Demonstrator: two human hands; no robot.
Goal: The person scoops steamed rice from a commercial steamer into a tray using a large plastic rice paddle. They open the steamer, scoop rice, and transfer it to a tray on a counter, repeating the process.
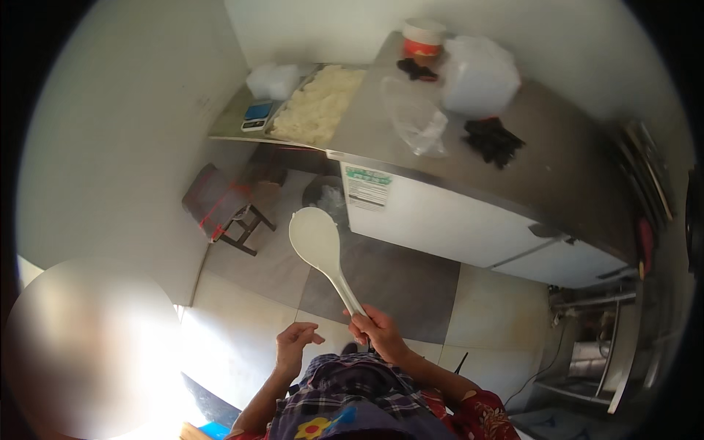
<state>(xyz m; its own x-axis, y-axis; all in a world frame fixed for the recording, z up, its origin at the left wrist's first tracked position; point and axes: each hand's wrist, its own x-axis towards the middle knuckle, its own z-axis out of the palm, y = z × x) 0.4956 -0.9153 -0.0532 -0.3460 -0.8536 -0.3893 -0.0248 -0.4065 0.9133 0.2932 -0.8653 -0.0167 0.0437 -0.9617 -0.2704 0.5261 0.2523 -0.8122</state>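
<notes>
My right hand (pixel 378 331) grips the handle of a large pale plastic ladle or rice scoop (pixel 314 237). Its broad bowl points away from me, over the tiled floor. To the left, my left hand (pixel 295 344) is raised in front of my apron (pixel 352 407) with its fingers bent. Nothing shows in it, though its palm side is partly hidden. Past the scoop, a metal tray (pixel 270 127) of pale, lumpy food (pixel 319 102) lies on a low table beside a small digital scale (pixel 257 115).
A steel-topped white cabinet (pixel 423 201) spans the far right side. On it are a clear plastic bag (pixel 416 118), a white bagged stack (pixel 479 77), black items (pixel 493 142) and a red-white tub (pixel 422 38). A padded stool (pixel 217 201) stands left; a metal rack (pixel 597 346) is at right.
</notes>
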